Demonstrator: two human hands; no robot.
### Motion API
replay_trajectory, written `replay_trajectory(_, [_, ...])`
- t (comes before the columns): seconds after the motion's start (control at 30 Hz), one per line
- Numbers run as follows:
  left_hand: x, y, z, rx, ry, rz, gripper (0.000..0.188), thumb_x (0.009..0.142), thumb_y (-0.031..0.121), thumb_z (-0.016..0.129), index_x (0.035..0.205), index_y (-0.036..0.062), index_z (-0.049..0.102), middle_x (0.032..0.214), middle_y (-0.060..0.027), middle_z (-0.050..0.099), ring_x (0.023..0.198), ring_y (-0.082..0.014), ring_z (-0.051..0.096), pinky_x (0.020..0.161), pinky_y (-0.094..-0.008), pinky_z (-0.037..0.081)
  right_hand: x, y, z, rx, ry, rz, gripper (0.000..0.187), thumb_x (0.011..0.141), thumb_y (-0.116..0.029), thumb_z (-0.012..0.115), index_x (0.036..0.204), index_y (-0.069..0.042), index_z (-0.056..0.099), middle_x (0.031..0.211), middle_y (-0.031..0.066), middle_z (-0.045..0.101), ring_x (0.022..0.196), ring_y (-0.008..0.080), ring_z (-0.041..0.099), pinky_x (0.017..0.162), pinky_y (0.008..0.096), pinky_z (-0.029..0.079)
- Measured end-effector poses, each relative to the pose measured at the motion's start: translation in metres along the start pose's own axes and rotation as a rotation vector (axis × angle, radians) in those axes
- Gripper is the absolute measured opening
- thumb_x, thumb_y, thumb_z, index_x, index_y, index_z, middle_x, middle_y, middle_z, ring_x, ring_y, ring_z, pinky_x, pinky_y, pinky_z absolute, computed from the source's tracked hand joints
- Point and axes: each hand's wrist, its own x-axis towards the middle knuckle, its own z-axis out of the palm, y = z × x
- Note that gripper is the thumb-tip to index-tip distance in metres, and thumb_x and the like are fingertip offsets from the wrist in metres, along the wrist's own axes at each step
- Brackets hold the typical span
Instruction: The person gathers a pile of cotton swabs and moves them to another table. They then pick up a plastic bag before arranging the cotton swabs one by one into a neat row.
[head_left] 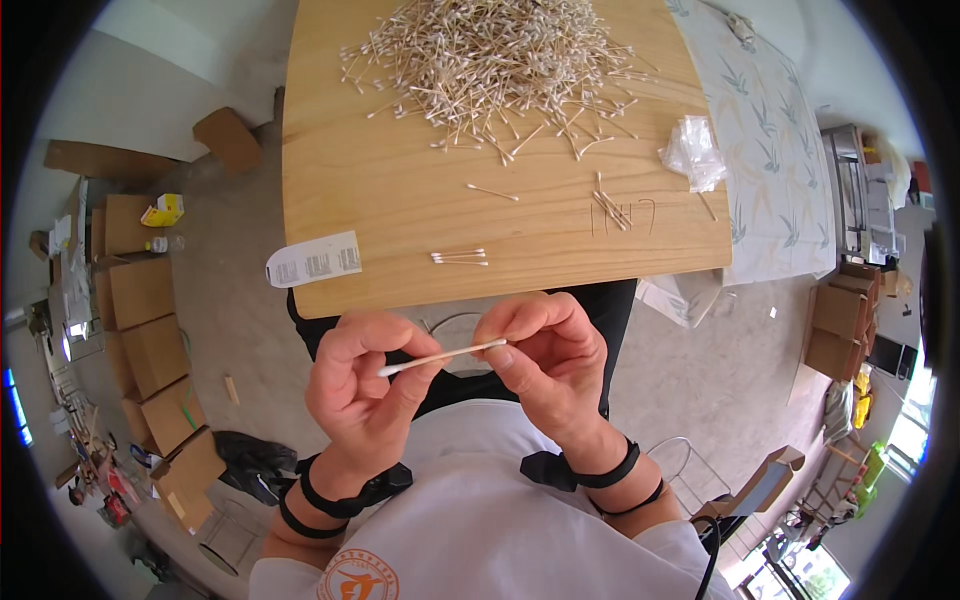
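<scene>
- One cotton swab point(460, 352) is between the two hands, by the desk's point(390, 205) 6 o'clock edge.
- The left hand point(360, 390), at 9 o'clock, pinches its stick.
- The right hand point(550, 372), at 3 o'clock, pinches its other end.
- At 12 o'clock lies a little row of swabs point(460, 257), then a big pile point(500, 75).
- White paper point(315, 261): 10 o'clock.
- Clear bags point(694, 155): 2 o'clock.

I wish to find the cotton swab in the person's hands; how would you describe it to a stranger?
Start from the wooden table with the big swab pile. Below its near edge in the picture, the left hand and right hand hold one cotton swab between them. Other swabs lie on the table; this one is held.
</scene>
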Motion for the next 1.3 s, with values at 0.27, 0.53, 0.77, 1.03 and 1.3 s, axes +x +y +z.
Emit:
replay_trajectory(0.27, [-0.002, 0.007, 0.008, 0.042, 0.008, -0.054, 0.016, 0.085, -0.010, 0.063, 0.099, -0.0048, 0.057, 0.097, -0.0138, 0.058, 0.078, -0.0161, 0.061, 0.069, -0.0266, 0.054, -0.007, -0.004, 0.005, -0.035, -0.007, -0.091, 0.022, 0.085, 0.011, 0.063, 0.106, 0.004, 0.058, 0.100, 0.0118, 0.063, 0.089, 0.0160, 0.060, 0.077, 0.0282, 0.050])
replay_trajectory(0.53, [-0.001, -0.001, 0.011, -0.003, -0.055, -0.096, 0.013, 0.090, -0.005, 0.059, 0.103, -0.0060, 0.058, 0.096, -0.0126, 0.061, 0.082, -0.0157, 0.062, 0.072, -0.0276, 0.054, 0.003, -0.018, 0.000, -0.753, -0.098, -0.375, 0.024, 0.074, 0.013, 0.069, 0.093, 0.000, 0.062, 0.087, 0.0117, 0.064, 0.075, 0.0189, 0.062, 0.067, 0.0278, 0.050])
replay_trajectory(0.77, [-0.018, -0.097, -0.005, 0.060, 0.032, -0.513, 0.019, 0.094, 0.007, 0.059, 0.110, -0.0030, 0.058, 0.100, -0.0083, 0.065, 0.080, -0.0129, 0.062, 0.076, -0.0262, 0.050, 0.016, 0.035, -0.103, -1.100, 0.337, -0.153, 0.009, 0.079, 0.002, 0.067, 0.087, -0.002, 0.066, 0.081, 0.0082, 0.064, 0.067, 0.0160, 0.062, 0.062, 0.0264, 0.050])
replay_trajectory(1.03, [-0.044, -0.131, -0.030, 0.584, -0.099, -0.455, 0.016, 0.087, 0.006, 0.065, 0.102, -0.0006, 0.063, 0.083, -0.0056, 0.065, 0.070, -0.0117, 0.058, 0.069, -0.0251, 0.048, 0.040, 0.032, -0.173, -1.703, 0.687, -0.344, 0.018, 0.078, -0.008, 0.071, 0.095, -0.005, 0.067, 0.095, 0.0085, 0.064, 0.081, 0.0249, 0.059, 0.074, 0.0368, 0.049])
replay_trajectory(1.3, [-0.014, -0.150, -0.021, 0.699, 0.014, -0.347, 0.030, 0.078, -0.002, 0.069, 0.106, 0.0026, 0.058, 0.094, -0.0090, 0.056, 0.071, -0.0194, 0.055, 0.065, -0.0303, 0.049, 0.055, 0.095, -0.119, -1.314, 0.051, -0.051, 0.031, 0.073, -0.009, 0.075, 0.102, -0.007, 0.065, 0.110, 0.0092, 0.058, 0.097, 0.0315, 0.058, 0.078, 0.0401, 0.049])
